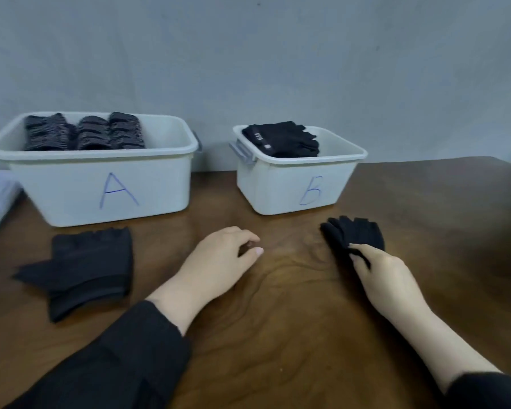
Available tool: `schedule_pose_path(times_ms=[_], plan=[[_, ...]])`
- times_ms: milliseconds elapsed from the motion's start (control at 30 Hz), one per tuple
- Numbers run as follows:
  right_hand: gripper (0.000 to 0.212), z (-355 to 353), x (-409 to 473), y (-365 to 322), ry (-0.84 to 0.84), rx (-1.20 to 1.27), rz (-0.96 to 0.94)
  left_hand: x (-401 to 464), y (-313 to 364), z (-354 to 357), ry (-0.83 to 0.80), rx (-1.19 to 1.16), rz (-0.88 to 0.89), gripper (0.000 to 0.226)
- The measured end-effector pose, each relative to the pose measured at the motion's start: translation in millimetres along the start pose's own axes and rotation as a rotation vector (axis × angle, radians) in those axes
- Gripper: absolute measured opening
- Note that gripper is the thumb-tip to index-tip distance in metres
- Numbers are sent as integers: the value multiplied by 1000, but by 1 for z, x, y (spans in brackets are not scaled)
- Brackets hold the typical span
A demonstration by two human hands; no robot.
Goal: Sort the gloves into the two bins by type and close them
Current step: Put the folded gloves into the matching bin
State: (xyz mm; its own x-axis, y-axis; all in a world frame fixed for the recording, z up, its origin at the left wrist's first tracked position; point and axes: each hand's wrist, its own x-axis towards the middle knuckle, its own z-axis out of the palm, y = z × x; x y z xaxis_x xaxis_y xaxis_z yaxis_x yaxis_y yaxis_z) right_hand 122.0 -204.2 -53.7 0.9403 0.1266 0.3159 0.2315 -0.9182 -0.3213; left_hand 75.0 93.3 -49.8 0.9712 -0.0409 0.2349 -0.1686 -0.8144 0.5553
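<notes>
Grey wall (pixel 278 54) behind, dark wooden tabletop (pixel 278 290) spread out below. Up past the fingertips, on the left, large white plastic bin marked A (pixel 101 184), packed with striped grey gloves (pixel 83 134) standing in rows. Further right, smaller white plastic bin marked Б (pixel 301 184), plain black gloves (pixel 281 138) heaped at its left end. No lids on either bin yet; none clearly in view. Out to the left of the left hand, well apart from it, loose pile of dark fingerless gloves (pixel 80 267) lying flat in front of bin A. Left hand (pixel 219 261) resting mid-table, fingers loosely curled, holding nothing. Right hand (pixel 387 276) pinching the cuff end of a small black knit glove (pixel 354 233), thumb and fingertips closed on the fabric. Glove's long axis running away from the fingers toward bin Б, glove fingers pointing at its front wall. Right hand clearly nearer: likely a short lift forward over the rim. Sorting looks well along, closing still to come.
</notes>
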Motion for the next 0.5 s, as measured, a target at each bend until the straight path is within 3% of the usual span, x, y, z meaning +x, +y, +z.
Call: schedule_pose_path(times_ms=[233,333,500], plan=[[32,-5,-24,-65,40,151,-252,-41,-3,-17,127,93,80,35],[16,-16,-26,-109,-5,376,-209,-63,-19,-37,238,207,110,31],[15,-28,-15,-168,-127,655,-115,-99,-54,-67,352,389,67,30]])
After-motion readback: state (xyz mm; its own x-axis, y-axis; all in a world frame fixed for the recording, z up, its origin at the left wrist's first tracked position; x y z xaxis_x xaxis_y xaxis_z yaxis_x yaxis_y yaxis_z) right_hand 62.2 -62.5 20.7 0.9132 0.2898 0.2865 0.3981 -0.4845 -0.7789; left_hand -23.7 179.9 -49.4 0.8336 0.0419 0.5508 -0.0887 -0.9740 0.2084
